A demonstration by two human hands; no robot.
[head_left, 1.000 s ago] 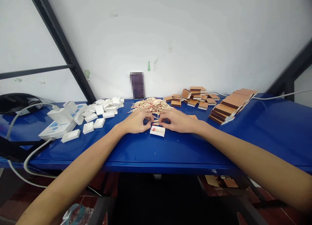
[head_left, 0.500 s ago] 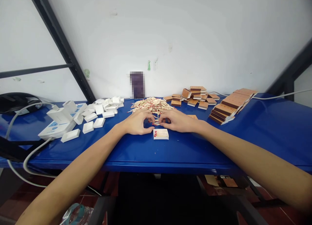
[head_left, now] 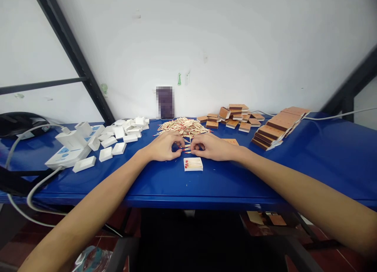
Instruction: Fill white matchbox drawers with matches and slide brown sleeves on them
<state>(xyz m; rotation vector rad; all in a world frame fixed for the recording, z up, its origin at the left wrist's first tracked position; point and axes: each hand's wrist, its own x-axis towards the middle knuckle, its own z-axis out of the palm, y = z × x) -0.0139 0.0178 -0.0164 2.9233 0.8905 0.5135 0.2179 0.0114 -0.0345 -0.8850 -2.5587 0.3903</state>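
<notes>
My left hand [head_left: 166, 147] and my right hand [head_left: 210, 147] face each other over the blue table. Between their fingertips lies a small bunch of matches [head_left: 187, 149], red heads mostly to the left. The left thumb and fingers close on the head end, while the right fingers pinch the other end. Just in front of the hands sits a white matchbox tray [head_left: 193, 169] with several matches in it, heads to the left. Behind the hands rises a large heap of loose matches [head_left: 184, 125].
Several white trays [head_left: 119, 148] lie at the left near a white charger [head_left: 72, 139] with cables. At the back right are piled brown matchbox sleeves [head_left: 232, 123], with a leaning stack of boxes [head_left: 282, 120] beside them. A pixelated phone-like object [head_left: 165, 103] leans on the wall.
My left thumb has moved up from beside the tray to the bunch of matches, and the fingers of both hands have drawn closer around it. The tray appears slightly nearer to me.
</notes>
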